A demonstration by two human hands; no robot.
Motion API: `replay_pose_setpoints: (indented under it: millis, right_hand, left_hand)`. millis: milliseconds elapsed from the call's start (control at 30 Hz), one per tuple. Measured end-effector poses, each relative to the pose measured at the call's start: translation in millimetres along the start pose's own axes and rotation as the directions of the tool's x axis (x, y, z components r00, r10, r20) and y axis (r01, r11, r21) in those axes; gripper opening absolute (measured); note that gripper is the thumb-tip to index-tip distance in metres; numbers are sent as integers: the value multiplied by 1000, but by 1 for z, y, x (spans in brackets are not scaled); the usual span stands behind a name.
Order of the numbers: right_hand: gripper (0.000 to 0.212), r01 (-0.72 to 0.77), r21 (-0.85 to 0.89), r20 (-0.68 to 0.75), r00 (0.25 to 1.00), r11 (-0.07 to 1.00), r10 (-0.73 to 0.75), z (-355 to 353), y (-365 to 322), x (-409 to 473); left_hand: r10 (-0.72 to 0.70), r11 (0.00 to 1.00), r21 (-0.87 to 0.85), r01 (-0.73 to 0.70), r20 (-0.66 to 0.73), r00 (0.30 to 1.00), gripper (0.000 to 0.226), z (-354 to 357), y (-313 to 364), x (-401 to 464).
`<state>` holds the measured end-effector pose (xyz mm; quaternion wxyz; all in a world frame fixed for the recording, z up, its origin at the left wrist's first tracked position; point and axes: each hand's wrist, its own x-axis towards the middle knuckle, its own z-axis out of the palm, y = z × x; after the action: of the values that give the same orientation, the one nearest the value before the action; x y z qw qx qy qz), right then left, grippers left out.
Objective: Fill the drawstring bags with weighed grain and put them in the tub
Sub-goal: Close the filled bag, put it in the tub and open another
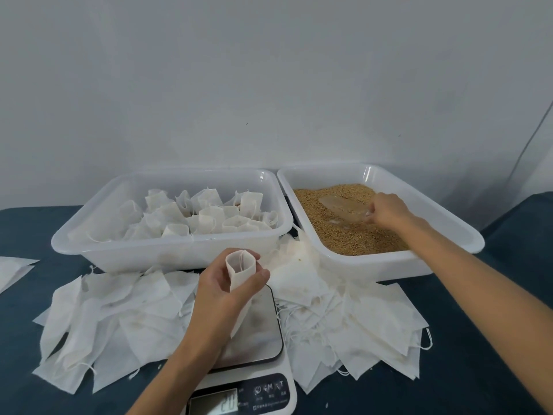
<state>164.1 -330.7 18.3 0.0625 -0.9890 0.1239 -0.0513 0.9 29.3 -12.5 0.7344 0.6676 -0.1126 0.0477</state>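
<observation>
Head view: left hand (227,290) grips an empty white fabric drawstring bag (240,275), mouth open, above the steel-topped scale (257,333). Right hand (387,211) holds a clear plastic scoop (344,208) in the white tub of golden grain (353,235); filled bags (206,217) stand in the left white tub (167,253).

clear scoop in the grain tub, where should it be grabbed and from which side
Take the clear scoop by its handle end at the right, where the right hand already grips it. Its bowl lies to the left in the grain, so come from the right.

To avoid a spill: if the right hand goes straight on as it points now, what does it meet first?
Probably the clear scoop that the right hand holds simply digs further into the grain; beyond lies the tub's left wall. Depth is unclear.
</observation>
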Motion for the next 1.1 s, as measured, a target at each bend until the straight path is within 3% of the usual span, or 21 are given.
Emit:
replay_pose_setpoints:
  millis: [167, 233, 400, 633, 833, 967, 1100]
  right_hand:
    - [2, 2, -229, -108, 994, 973, -27, -9, -5, -7]
    - [5, 46, -272, -108, 991, 961, -78, -10, -6, -7]
    - [11, 271, -47, 40, 962, 961, -269, 3, -16, -5]
    - [15, 166, 233, 30, 984, 958, -178, 8, -4, 2]
    - [11, 123, 277, 31, 990, 953, -137, 4, -6, -2]
    - [8, 153, 339, 0, 987, 928, -163, -6, -11, -9]
    - [10, 303, 452, -76, 950, 839, -303, -23, -29, -33]
  left_hand:
    - [16, 1000, 10, -15, -6, 1000, 25, 1, 0, -1]
    - [15, 1000, 17, -15, -8, 1000, 23, 1, 0, -1]
    - [6, 999, 36, -6, -8, 1000, 24, 2, -1, -2]
    - [24, 999, 40, -24, -12, 1000, 28, 2, 0, -1]
    - [31, 999, 35, -31, -6, 1000, 28, 1, -3, 0]
    - [43, 999, 34, -43, -8, 999, 20, -1, -6, 2]
    - [43, 996, 77, -42, -1, 999, 29, -1, -11, 3]
